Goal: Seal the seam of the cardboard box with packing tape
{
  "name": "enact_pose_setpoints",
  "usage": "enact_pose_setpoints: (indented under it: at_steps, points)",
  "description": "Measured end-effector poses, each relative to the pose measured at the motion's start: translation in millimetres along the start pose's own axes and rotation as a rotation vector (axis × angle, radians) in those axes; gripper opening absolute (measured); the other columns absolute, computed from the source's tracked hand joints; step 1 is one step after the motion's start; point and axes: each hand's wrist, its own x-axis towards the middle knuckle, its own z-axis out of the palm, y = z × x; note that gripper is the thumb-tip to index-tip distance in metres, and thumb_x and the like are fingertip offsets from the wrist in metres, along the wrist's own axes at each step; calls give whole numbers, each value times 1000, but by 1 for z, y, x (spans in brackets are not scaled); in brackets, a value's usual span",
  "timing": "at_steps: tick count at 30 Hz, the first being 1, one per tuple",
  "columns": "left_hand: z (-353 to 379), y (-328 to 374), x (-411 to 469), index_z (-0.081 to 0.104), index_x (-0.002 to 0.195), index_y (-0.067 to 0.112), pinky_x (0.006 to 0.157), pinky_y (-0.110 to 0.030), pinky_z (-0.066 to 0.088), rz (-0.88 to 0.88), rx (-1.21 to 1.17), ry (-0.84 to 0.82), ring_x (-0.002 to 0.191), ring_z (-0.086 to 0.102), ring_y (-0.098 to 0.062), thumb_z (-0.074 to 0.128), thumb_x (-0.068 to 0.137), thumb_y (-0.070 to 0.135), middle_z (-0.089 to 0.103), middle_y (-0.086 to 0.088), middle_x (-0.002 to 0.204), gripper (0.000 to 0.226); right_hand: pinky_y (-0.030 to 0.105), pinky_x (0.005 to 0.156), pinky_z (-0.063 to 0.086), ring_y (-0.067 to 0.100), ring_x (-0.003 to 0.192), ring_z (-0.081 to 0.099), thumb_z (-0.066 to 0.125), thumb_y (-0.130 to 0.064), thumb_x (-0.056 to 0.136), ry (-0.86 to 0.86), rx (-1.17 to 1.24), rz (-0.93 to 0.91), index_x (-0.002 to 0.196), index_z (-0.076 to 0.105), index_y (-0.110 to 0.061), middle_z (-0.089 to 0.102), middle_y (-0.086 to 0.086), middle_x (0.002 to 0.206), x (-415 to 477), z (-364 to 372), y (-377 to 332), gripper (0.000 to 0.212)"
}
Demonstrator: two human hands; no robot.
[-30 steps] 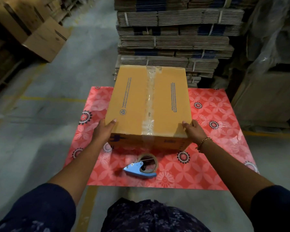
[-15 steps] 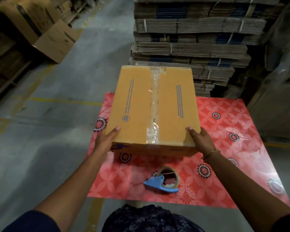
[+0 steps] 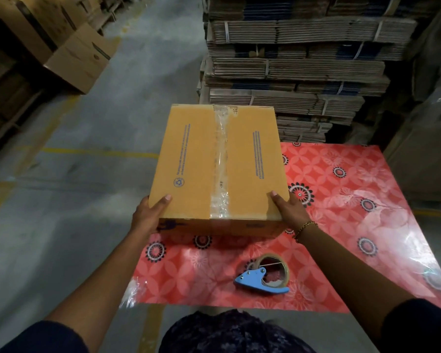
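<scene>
Clear tape (image 3: 220,159) already covers the cardboard box (image 3: 219,166) seam. We grip its near corners with 2 hands, left hand (image 3: 148,215) and right hand (image 3: 289,212), fingers curled shut, above the red mat (image 3: 341,212) (dispenser (image 3: 264,276) idle). We advise keeping it level and pressing the tape ends flat.

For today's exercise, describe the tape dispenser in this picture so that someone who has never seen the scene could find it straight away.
Start at the red floral sheet spread on the concrete floor. Near its front edge, in front of the cardboard box held by both hands, lies the tape dispenser. It is the only loose tool there: a blue handle clipped on a roll of clear packing tape.
</scene>
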Motion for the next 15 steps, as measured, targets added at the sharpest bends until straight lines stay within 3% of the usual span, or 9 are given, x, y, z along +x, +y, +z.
enact_pose_setpoints:
  at_steps: [2,4,6,8,12,15]
  points:
    - [0,3,0,60,127,19,96,-50,54,-11,106,23,109,66,-34,59,59,85,70,-10,122,94,33,79,51,22,97,63,57,-52,94,-5,5,-3,134,53,-16,64,6,127,-2,-1,-3,54]
    - [5,3,-5,54,132,14,101,-56,47,61,309,141,123,56,-40,58,72,78,62,-17,133,88,34,84,46,23,103,58,48,-56,97,-13,21,30,135,53,-14,60,5,130,-8,-6,-1,57]
    - [18,6,-19,51,136,11,107,-60,37,268,467,285,136,42,-42,65,85,59,51,-21,144,72,42,91,50,24,106,60,42,-71,91,-11,119,112,129,59,-20,63,2,129,-18,-11,10,66]
    - [39,11,-38,51,138,12,109,-57,31,517,519,318,140,37,-39,68,88,47,47,-17,148,63,42,84,51,24,100,62,41,-72,90,37,227,207,121,63,-20,67,2,118,-29,-18,31,65]
    - [87,18,-78,61,127,14,95,-49,44,836,540,76,119,49,-34,60,87,41,61,-10,131,49,37,69,48,26,83,64,58,-46,95,124,96,259,106,62,-13,70,15,109,-56,-25,85,35]
    - [112,24,-100,67,116,16,87,-41,49,926,481,-202,104,58,-23,64,91,36,66,-2,112,32,34,59,51,26,71,65,64,-50,89,73,-122,385,117,54,-10,69,11,91,-72,-19,119,49]
